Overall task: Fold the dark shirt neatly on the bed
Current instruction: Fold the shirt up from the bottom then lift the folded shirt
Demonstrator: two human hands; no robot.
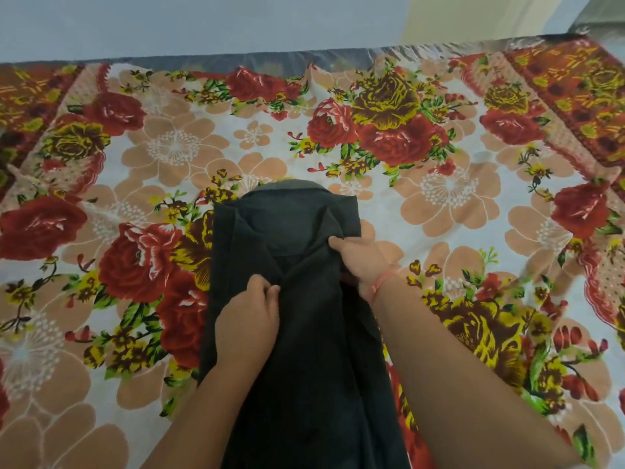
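Shirt [304, 333]: dark, collared, lying lengthwise at centre and lower centre of frame on the bed [473, 204], which is covered w/ a floral sheet. Collar end points to the upper middle of frame; the tail runs off the bottom edge, so its far end is not shown.

Left hand [248, 319]: at centre, slightly left, resting on the shirt front; grip pressed together, fingertips pinching cloth just below the collar opening.

Right hand [362, 262]: right of centre, beside the collar; grip closed on the shirt's right shoulder/collar edge, thumb on top. A thin red thread [380, 282] circles that wrist.

Progress (judged): the body already appears narrowed into a long strip, both long edges roughly straight, sleeves not visible and presumably tucked in or under. The collar area is rumpled, w/ a few creases near the right shoulder. Current step looks like squaring up the collar and front.

Left to do, approx.: smooth the top, then fold the strip crosswise, tail toward collar, once or twice, to get a compact stack. Roughly mid-task; lengthwise folding appears done, crosswise folds not yet made.
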